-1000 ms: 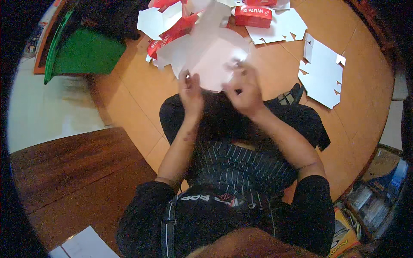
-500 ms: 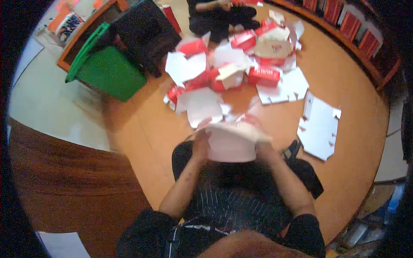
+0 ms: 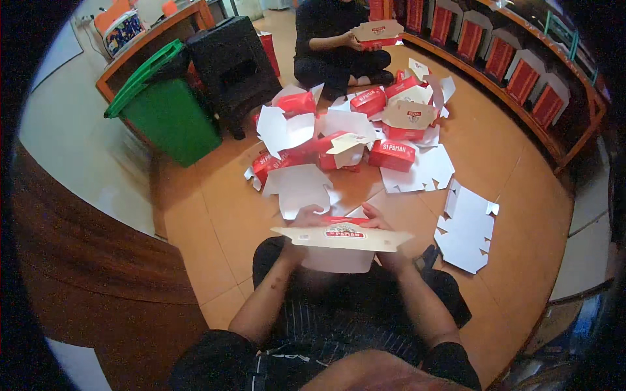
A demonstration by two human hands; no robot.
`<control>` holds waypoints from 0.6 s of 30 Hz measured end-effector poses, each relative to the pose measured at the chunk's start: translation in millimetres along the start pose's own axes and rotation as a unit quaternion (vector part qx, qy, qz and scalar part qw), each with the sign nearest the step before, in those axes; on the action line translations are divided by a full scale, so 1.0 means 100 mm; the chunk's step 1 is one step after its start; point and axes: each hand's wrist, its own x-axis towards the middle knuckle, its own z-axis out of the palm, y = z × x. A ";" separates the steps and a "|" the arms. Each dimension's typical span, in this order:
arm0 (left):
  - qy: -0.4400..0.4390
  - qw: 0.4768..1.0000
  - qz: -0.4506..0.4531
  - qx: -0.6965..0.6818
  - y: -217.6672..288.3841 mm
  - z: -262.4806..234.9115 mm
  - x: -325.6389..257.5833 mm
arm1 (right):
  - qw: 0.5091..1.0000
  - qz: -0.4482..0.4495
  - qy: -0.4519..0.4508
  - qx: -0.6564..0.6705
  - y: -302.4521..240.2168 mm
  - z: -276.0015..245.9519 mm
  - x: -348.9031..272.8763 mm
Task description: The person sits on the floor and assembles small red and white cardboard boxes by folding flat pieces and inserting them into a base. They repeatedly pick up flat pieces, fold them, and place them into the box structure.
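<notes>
Over my lap I hold a partly folded cardboard food box [image 3: 342,238], with a cream printed flap across its top, a white panel below and red showing behind. My left hand [image 3: 301,228] is closed round its left side and my right hand [image 3: 386,244] round its right side; the flap partly hides the fingers of both. Just beyond lies a white unfolded carton [image 3: 297,186], inner side up. Red folded boxes [image 3: 391,155] and pale flaps lie in a loose heap on the floor past it.
Flat white carton blanks [image 3: 468,227] lie to the right on the orange tiled floor [image 3: 215,241]. Across the heap another person [image 3: 339,52] sits holding a similar box. A green bin [image 3: 173,117] and a black speaker-like case [image 3: 231,68] stand left; shelves [image 3: 561,146] with red boxes line the right.
The box in my hands has tipped so its printed cream flap now faces me. The other person's box has come into fuller view as my view shifted upward.
</notes>
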 end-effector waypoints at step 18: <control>0.264 0.926 -0.240 -0.123 0.09 0.19 0.01 | 0.941 0.199 0.229 0.150 -0.08 0.29 -0.11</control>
